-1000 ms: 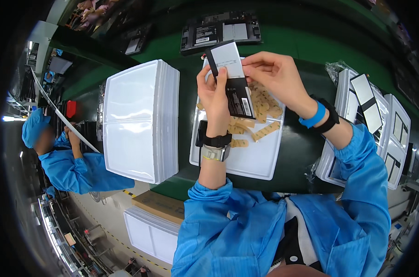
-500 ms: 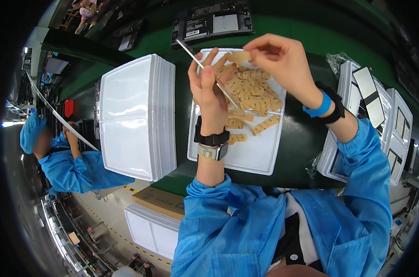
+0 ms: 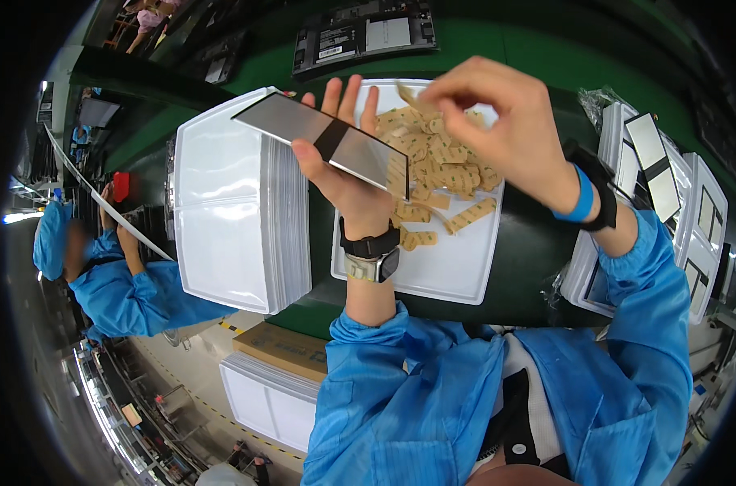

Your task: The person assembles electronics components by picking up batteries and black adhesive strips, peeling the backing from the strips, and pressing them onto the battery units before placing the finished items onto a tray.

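Note:
My left hand (image 3: 347, 182) holds a thin rectangular silver panel (image 3: 291, 125) with a dark band across its middle. The panel is tilted, its glossy face showing; my thumb lies at the near long edge and the fingers reach up behind the far one. To its right, above a white tray (image 3: 457, 293), my right hand (image 3: 509, 117) pinches a tan paper strip (image 3: 411, 98) between thumb and forefinger. Beneath both hands, a loose pile of tan strips (image 3: 449, 174) with green marks lies in the tray.
A tall stack of white trays (image 3: 222, 202) stands at the left. More trays (image 3: 582, 283) at the right hold similar panels (image 3: 653, 166). An opened electronic device (image 3: 364, 40) lies at the far side. A co-worker in blue (image 3: 133, 287) is beyond the stack; a cardboard box (image 3: 283, 350) sits below.
My left hand has turned the panel from edge-on to face-up and shifted it left. My right hand has moved slightly right, still pinching the tan strip.

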A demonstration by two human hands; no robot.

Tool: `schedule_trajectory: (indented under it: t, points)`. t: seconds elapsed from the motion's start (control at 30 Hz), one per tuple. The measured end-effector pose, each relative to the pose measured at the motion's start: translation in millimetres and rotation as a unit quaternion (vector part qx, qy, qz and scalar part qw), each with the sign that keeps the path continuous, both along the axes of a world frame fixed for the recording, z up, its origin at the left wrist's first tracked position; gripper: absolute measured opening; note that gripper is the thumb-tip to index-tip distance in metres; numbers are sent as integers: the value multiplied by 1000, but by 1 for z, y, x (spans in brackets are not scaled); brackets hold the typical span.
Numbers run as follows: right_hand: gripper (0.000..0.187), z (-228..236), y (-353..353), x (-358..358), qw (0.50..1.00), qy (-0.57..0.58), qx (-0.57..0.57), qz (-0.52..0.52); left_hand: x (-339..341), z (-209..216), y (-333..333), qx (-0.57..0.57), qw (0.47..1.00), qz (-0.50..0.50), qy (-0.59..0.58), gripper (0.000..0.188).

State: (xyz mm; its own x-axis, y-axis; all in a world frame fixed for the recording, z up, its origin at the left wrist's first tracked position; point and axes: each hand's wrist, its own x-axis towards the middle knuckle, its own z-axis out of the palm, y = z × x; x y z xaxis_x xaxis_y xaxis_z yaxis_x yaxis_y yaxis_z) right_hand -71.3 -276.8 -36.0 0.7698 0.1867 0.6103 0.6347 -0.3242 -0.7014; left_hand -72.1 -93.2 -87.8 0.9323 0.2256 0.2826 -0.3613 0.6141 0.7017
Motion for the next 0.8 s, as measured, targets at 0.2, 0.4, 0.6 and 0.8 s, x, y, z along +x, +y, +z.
schedule_trajectory:
  t: [0.2, 0.4, 0.6, 0.8]
  points:
    - [17, -7, 21, -47, 996, 18, -55, 73, 3, -5, -7, 72, 994, 85, 2, 89]
    - [14, 20, -5, -19, 996, -85, -39, -6, 5, 4, 28, -207, 970, -107, -75, 93]
    - [25, 10, -28, -47, 949, -38, -309, 56, 3, 6, 57, -241, 937, -163, -192, 102]
    - [25, 46, -89, -73, 963, 105, -240, 67, 5, 0, 49, -189, 936, -222, -196, 97]
